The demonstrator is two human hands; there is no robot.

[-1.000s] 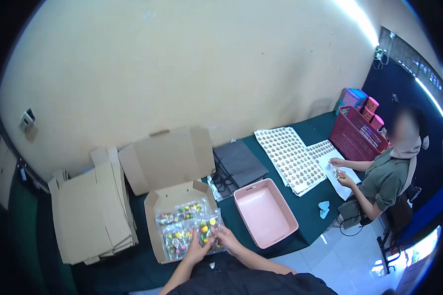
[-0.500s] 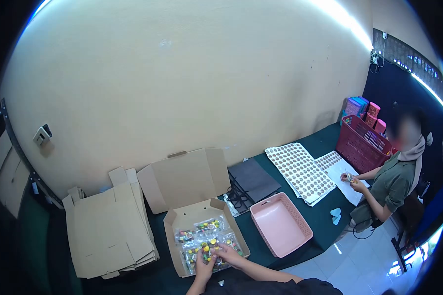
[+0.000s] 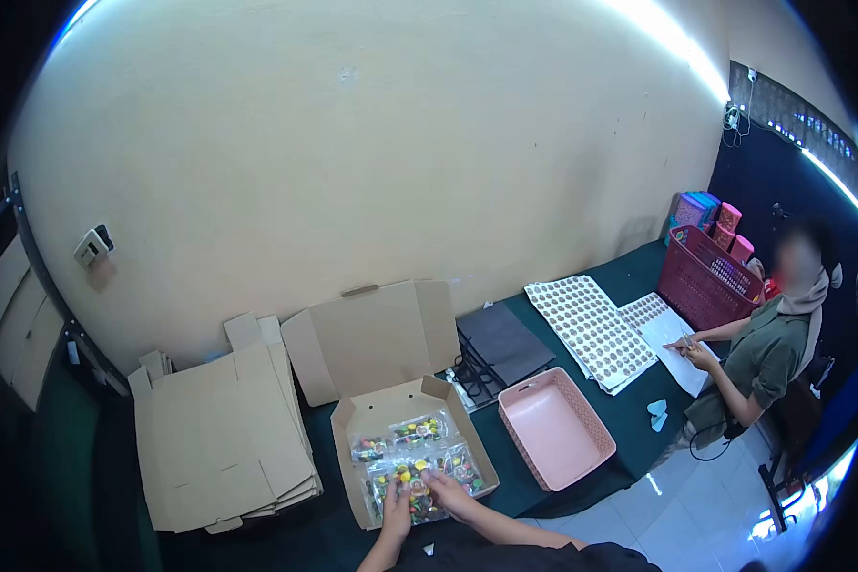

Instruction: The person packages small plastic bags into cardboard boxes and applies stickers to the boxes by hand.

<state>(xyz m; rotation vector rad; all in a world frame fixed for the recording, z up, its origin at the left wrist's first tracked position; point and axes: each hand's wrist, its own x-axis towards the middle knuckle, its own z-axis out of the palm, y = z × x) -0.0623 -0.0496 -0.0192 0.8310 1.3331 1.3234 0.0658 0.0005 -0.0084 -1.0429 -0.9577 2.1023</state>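
Lying in the open brown cardboard box (image 3: 353, 422) on the dark green table (image 3: 629, 276) are clear packets of bright round sweets (image 3: 419, 431) — the left hand (image 3: 396, 503) and right hand (image 3: 448, 491) are both pinching the nearest packet. An empty pink plastic basket (image 3: 556, 428) is sitting just beside the box; flat cardboard sheets (image 3: 221, 429) are lying opposite.

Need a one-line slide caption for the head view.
Both hands, left hand and right hand, on clear candy packets in an open cardboard box, pink basket alongside.
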